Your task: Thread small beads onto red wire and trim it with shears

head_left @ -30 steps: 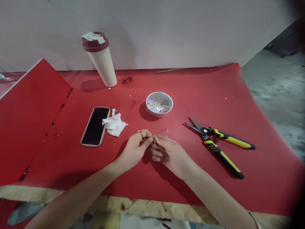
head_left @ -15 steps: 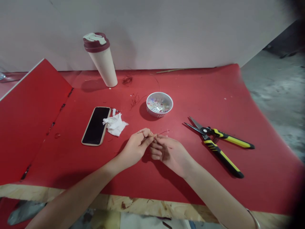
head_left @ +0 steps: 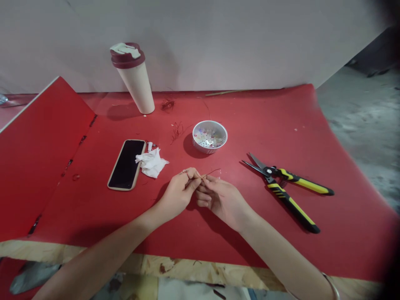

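We face a plain grey wall (head_left: 237, 46) rising behind a red-covered tabletop (head_left: 275, 121), whose near edge (head_left: 184, 270) shows bare, rough wood. To our right we see a mottled grey floor (head_left: 365, 112) with a dark shape (head_left: 376, 54) beyond, too blurred to tell. Under muted light, soft shadows fall on the wall and tabletop.

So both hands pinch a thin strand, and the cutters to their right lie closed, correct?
Not quite: the cutters lie open, as the head view shows. The left hand and right hand do pinch a thin strand, with the cutters to their right.
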A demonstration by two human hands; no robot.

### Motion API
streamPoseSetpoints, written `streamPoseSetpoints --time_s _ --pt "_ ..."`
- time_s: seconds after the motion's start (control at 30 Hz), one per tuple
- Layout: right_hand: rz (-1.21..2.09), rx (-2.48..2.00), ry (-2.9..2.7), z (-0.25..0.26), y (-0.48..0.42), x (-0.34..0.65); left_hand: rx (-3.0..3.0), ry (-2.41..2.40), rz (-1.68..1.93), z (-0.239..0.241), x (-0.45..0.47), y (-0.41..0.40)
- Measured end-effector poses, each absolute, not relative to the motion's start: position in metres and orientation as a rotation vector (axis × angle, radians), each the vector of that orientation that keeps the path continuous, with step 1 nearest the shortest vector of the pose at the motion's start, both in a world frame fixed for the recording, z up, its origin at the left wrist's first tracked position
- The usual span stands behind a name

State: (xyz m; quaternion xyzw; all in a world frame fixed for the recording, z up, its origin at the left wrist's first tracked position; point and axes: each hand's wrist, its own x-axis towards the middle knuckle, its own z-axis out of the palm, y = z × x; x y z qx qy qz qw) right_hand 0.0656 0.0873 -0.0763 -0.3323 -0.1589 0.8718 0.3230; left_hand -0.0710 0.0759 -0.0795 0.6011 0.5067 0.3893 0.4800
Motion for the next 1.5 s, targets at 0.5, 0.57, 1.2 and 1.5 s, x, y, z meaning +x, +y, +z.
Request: streamPoseSetpoints --time_s 0.5,0.57,1.2,1.5 --pt "2.243 -0.845 -0.428 -0.079 0.084 0.062 1.362 1.273 0.973 -0.084 -0.07 0.071" --pt "2.249 -0.827 -0.412 -0.079 0.084 0.061 1.293 1.265 0.978 -0.084 -0.069 0.07" --pt "2.158 -0.877 -0.42 -0.071 0.08 0.054 1.042 1.212 0.996 -0.078 -0.063 0.066" --pt "2.119 -0.94 -0.571 -0.077 0.08 0.054 1.062 1.25 0.983 -0.078 -0.062 0.067"
